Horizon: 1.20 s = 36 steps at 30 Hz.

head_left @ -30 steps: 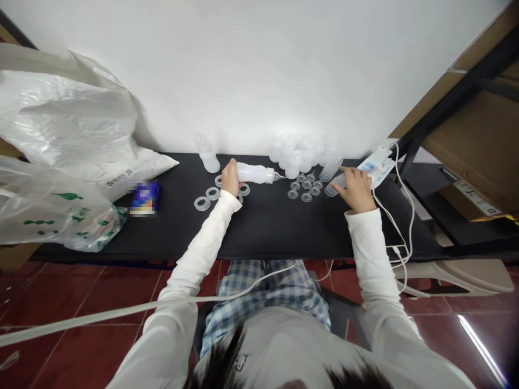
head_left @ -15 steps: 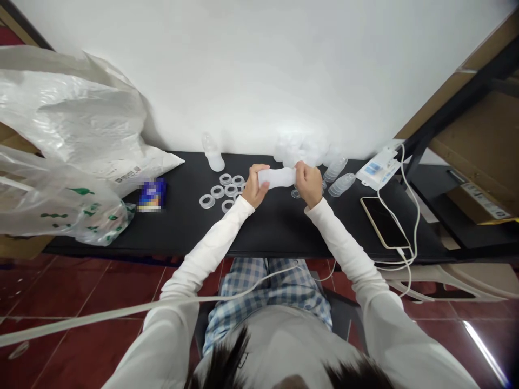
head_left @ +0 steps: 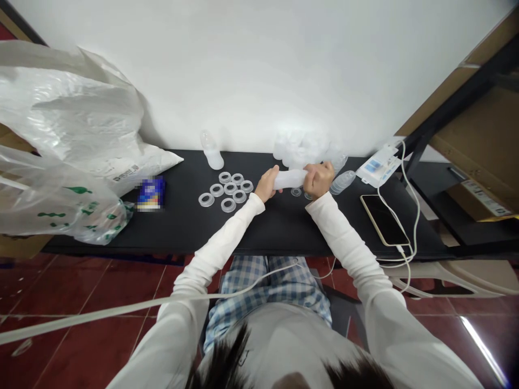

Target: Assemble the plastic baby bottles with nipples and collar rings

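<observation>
With several clear plastic rings (head_left: 229,190) lying unused on the black bench (head_left: 259,229), I am watching the left hand (head_left: 268,185) and right hand (head_left: 320,180) holding a closed grip on a translucent white plastic bottle (head_left: 290,178) just above it.

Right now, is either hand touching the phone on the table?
No, the left hand and right hand both grip the translucent bottle, while the phone lies apart to their right.

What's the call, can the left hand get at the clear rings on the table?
Likely yes: the rings lie open on the table just beside the left hand, nothing between. But that hand is shut on the bottle, shared with the right hand, so it must let go first.
</observation>
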Available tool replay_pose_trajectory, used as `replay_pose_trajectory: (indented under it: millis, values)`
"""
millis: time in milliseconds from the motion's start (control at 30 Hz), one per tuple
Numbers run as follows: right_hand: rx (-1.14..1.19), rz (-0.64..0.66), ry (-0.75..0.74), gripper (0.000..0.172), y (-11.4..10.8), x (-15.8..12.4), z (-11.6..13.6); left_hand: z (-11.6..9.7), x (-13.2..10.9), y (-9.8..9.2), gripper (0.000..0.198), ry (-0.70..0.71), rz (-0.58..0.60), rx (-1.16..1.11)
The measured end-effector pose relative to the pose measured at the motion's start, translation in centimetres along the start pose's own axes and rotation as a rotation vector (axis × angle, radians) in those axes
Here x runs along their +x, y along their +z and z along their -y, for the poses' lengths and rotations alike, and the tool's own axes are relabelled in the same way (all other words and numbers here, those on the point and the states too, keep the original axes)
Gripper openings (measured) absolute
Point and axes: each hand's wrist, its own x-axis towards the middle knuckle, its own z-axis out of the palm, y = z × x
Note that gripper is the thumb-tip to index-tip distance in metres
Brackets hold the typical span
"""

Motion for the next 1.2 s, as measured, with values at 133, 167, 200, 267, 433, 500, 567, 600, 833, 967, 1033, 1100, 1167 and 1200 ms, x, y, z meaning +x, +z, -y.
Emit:
replay_pose_trajectory:
  millis: [133, 167, 200, 267, 433, 500, 567, 600, 833, 967, 1033, 1100, 1167, 1200]
  values:
    - [-0.03, 0.119, -0.248, 0.058, -0.4, -0.6, -1.4, -0.3, 0.5, -0.8, 0.057, -0.22, 0.147, 0.018]
    - [-0.028, 0.153, -0.28, 0.055, -0.4, -0.8, -1.5, -0.3, 0.5, -1.1, 0.059, -0.233, 0.139, 0.012]
    - [-0.024, 0.179, -0.299, 0.051, -0.4, -0.9, -1.6, -0.4, 0.5, -1.4, 0.059, -0.224, 0.115, 0.004]
    - [-0.02, 0.203, -0.312, 0.04, -0.4, -1.3, -1.6, -0.4, 0.5, -2.0, 0.056, -0.153, 0.038, -0.01]
    - [0.017, 0.174, -0.249, 0.052, -0.8, -1.8, -1.6, 0.3, 0.7, -2.8, 0.053, 0.109, -0.14, 0.037]
    - [0.064, 0.177, -0.192, 0.063, -1.4, -1.7, -1.4, 0.6, 0.7, -3.0, 0.055, 0.248, -0.168, 0.12]
    - [0.107, 0.223, -0.153, 0.055, -1.9, -1.5, -1.2, 0.9, 0.5, -3.2, 0.055, 0.424, -0.166, 0.23]
    - [0.121, 0.259, -0.151, 0.052, -2.0, -1.4, -1.1, 0.9, 0.3, -3.3, 0.055, 0.513, -0.16, 0.285]
    - [0.184, 0.392, -0.181, 0.055, -1.8, -1.3, -0.9, 0.3, -0.8, -3.8, 0.05, 0.667, -0.212, 0.369]
    - [0.151, 0.302, -0.139, 0.05, -2.1, -1.1, -0.5, 0.1, -0.4, -3.9, 0.041, 0.497, -0.252, 0.34]
    - [0.127, 0.259, -0.129, 0.041, -2.3, -1.2, -0.3, 0.2, 0.0, -3.9, 0.04, 0.438, -0.279, 0.298]
    - [0.114, 0.228, -0.135, 0.029, -2.2, -1.4, -0.4, 0.2, 0.5, -3.9, 0.042, 0.348, -0.304, 0.203]
    - [0.104, 0.187, -0.144, 0.022, -2.1, -1.6, -0.6, 0.3, 0.9, -4.2, 0.045, 0.204, -0.29, 0.089]
    - [0.102, 0.16, -0.145, 0.021, -2.1, -1.7, -0.9, 0.3, 1.2, -4.4, 0.047, 0.134, -0.273, 0.038]
